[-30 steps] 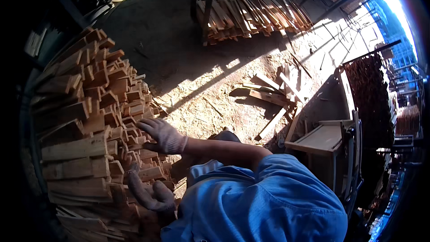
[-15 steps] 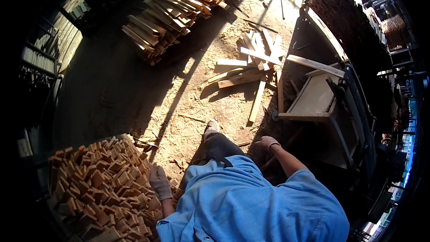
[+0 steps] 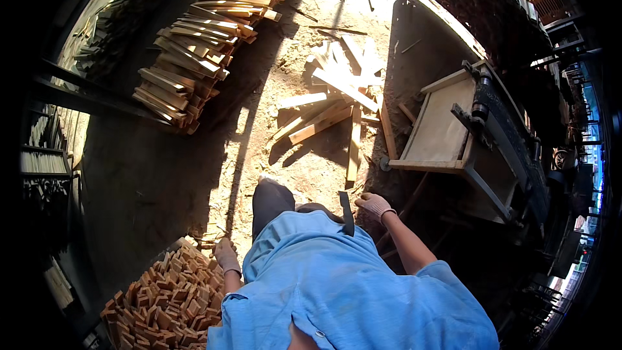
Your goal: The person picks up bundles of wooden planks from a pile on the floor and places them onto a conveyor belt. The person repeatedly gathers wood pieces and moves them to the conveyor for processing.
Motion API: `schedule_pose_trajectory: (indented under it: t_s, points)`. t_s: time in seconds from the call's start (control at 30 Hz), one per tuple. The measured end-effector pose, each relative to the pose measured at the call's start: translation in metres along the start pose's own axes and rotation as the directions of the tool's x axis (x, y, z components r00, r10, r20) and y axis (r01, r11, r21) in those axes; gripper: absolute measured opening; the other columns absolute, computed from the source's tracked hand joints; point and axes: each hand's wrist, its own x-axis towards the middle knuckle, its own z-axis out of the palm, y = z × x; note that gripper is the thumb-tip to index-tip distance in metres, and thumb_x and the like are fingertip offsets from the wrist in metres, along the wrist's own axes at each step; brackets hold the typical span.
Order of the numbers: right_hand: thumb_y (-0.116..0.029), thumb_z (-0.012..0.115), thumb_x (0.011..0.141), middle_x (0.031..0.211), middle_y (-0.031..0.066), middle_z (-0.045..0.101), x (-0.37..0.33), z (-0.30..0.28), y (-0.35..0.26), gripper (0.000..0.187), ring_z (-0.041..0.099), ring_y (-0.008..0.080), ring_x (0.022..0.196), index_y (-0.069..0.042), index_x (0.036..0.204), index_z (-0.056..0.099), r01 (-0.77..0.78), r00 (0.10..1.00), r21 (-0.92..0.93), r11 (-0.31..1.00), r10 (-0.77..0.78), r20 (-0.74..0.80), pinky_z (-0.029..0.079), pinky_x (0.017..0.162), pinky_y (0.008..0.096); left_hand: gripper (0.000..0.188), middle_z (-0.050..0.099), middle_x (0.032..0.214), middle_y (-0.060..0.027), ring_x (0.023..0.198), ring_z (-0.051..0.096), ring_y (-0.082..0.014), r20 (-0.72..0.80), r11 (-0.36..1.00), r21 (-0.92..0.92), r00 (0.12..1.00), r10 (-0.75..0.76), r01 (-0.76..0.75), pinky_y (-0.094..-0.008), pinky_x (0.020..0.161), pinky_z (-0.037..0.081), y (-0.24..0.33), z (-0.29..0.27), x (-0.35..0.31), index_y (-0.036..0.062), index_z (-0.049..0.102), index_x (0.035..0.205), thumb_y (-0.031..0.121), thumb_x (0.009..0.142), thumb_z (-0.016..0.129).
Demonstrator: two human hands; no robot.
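My left hand [image 3: 227, 256], in a light knitted glove, hangs low beside the heap of short wood blocks [image 3: 170, 298] at the lower left. Its fingers are loosely bent and apart, and nothing shows in them. My right hand [image 3: 374, 207], gloved likewise, is held out at my right side with relaxed fingers and no visible load. Close to it a dark strap [image 3: 347, 214] sticks out from my waist. Ahead on the ground lies a loose pile of pale wood strips [image 3: 343, 87], crossing each other at various angles.
A machine with a flat wooden table [image 3: 435, 131] stands to the right of the strips. A long row of stacked wood slats [image 3: 201, 45] runs along the far left. A dark beam [image 3: 97, 94] crosses at the left. Sawdust and scraps cover the sunlit ground [image 3: 253, 149].
My body has moved forward, and the strips and machine appear nearer. The view has turned a little. My left hand has swung forward past the block heap, its fingers more bent.
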Motion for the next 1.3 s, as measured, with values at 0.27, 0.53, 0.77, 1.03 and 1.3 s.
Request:
schedule_pose_trajectory:
  t_s: [0.27, 0.53, 0.77, 1.03, 1.3]
  points:
    - [-0.046, 0.062, 0.092, 0.125, 0.0249, 0.067, -0.003, -0.047, -0.014, 0.063, 0.063, 0.0357, 0.119, 0.005, 0.130, 0.062, -0.253, 0.967, 0.085, 0.964, 0.249, 0.048, 0.049, 0.101, 0.0374, 0.020, 0.055, 0.073, 0.0014, 0.056, 0.047, -0.0069, 0.067, 1.000, 0.011, 0.998, -0.007, 0.006, -0.0221, 0.045, 0.035, 0.063, 0.114, 0.057, 0.0078, 0.062, 0.090, 0.027, 0.096, 0.061]
    - [-0.044, 0.065, 0.090, 0.131, 0.0219, 0.065, 0.067, -0.152, -0.078, 0.065, 0.064, 0.0346, 0.119, -0.002, 0.139, 0.056, -0.288, 0.955, 0.114, 0.951, 0.294, -0.041, 0.050, 0.102, 0.0389, 0.024, 0.064, 0.086, 0.0005, 0.069, 0.056, -0.0058, 0.265, 0.996, 0.065, 0.961, -0.080, 0.065, -0.0205, 0.058, 0.044, 0.114, 0.248, 0.043, 0.0064, 0.066, 0.114, 0.025, 0.099, 0.061]
    - [-0.042, 0.067, 0.091, 0.127, 0.0204, 0.068, 0.168, -0.230, -0.087, 0.062, 0.064, 0.0318, 0.121, -0.001, 0.137, 0.057, -0.229, 0.973, -0.039, 0.973, 0.229, -0.001, 0.048, 0.102, 0.0387, 0.036, 0.069, 0.097, -0.0058, 0.077, 0.065, -0.0125, 0.312, 0.921, -0.010, 0.876, -0.367, 0.389, -0.0253, 0.064, 0.054, 0.073, 0.376, 0.029, 0.0029, 0.062, 0.126, 0.027, 0.099, 0.065]
    - [-0.049, 0.061, 0.095, 0.128, 0.0203, 0.064, 0.448, -0.269, 0.011, 0.045, 0.065, 0.0381, 0.113, -0.014, 0.122, 0.065, 0.225, 0.971, -0.447, 0.866, -0.164, 0.171, 0.052, 0.096, 0.0449, 0.017, 0.064, 0.085, -0.0017, 0.068, 0.062, -0.0115, 0.344, 0.748, -0.234, 0.773, -0.534, 0.621, -0.0251, 0.056, 0.052, -0.121, 0.528, 0.101, 0.0089, 0.064, 0.100, 0.025, 0.098, 0.062]
    - [-0.068, 0.054, 0.092, 0.130, 0.0276, 0.063, 0.726, -0.327, 0.052, 0.082, 0.060, 0.0404, 0.122, -0.004, 0.144, 0.050, 0.051, 0.962, -0.696, 0.716, -0.222, -0.158, 0.046, 0.105, 0.0474, 0.058, 0.057, 0.125, -0.0105, 0.123, 0.053, -0.0210, 0.205, 0.638, -0.532, 0.816, -0.541, 0.556, -0.0440, 0.109, 0.035, -0.274, 0.695, 0.238, 0.0105, 0.044, 0.149, 0.038, 0.100, 0.060]
